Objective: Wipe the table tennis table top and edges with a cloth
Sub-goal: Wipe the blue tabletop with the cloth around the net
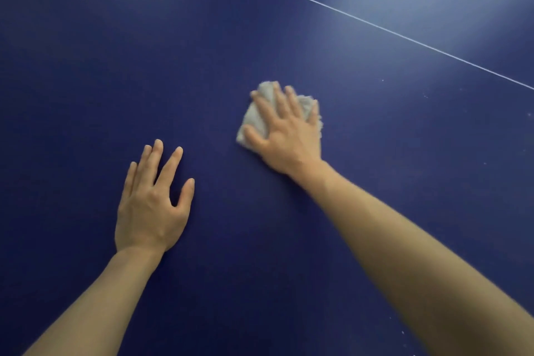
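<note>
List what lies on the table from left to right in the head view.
left hand flat on the blue table top → right hand pressing the grey cloth → pale specks → white line at the right edge.

— What's on my arms?
— Nothing worn. Both forearms bare, no sleeve cuff within view.
— Left hand [150, 205]?
— No ring, no watch, short nails.
— Right hand [284, 136]?
— Same: no glove, wrist bare, slightly blurred.
</note>
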